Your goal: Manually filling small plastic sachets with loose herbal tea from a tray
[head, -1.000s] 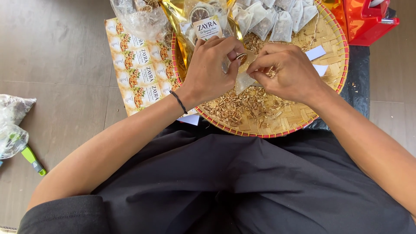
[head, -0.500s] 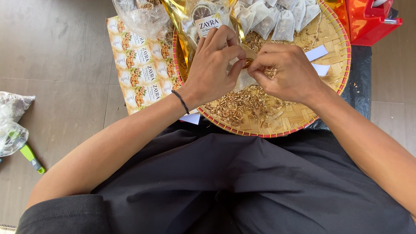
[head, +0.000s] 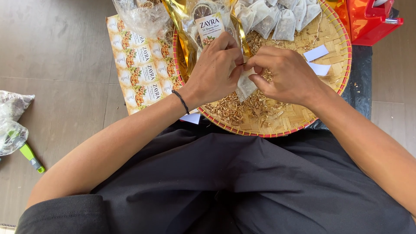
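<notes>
Small white mesh pouch (head: pixel 245 85) — pale, limp — pinched at its top by left hand (head: pixel 214 71) and right hand (head: pixel 284 76), fingers closed; grip unchanged from earlier, above the woven tray (head: pixel 333 56).

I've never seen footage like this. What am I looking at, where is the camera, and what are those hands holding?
No machine here: a person works with bare hands, filmed by a camera worn on the head, looking down over the lap. The left hand and right hand together pinch a small white mesh pouch above a round woven tray. Loose dried bits lie on the tray, with more filled pouches at its far side and two paper slips. A sheet of printed labels lies to the left, a red object at upper right.
</notes>
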